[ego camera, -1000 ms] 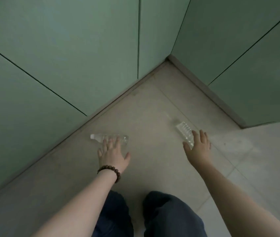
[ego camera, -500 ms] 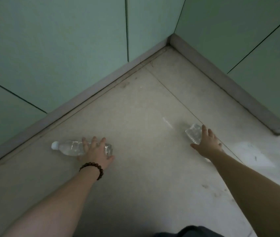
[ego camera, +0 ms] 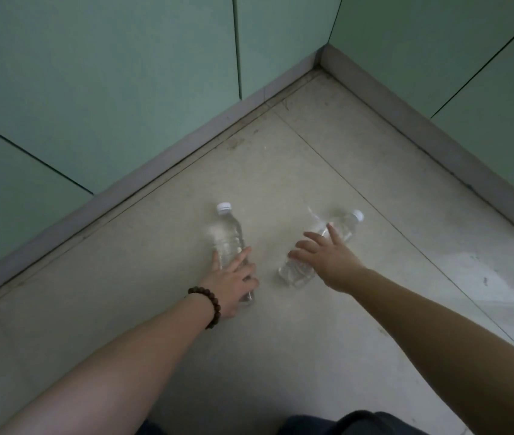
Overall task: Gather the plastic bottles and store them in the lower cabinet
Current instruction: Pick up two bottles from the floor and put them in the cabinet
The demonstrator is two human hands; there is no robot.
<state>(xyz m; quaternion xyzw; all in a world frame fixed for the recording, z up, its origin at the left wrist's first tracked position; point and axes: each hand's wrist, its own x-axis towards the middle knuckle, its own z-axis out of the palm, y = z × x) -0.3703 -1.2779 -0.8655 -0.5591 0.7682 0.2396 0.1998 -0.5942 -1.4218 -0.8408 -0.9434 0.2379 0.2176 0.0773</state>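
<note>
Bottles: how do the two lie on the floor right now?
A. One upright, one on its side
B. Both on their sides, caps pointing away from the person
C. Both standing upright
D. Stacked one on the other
B: the left bottle and the right bottle both lie flat on the floor, apart, white caps at their far ends, a hand on each.

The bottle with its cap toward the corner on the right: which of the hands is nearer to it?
Right. The right hand lies over that bottle; the left hand grips the other bottle.
</note>
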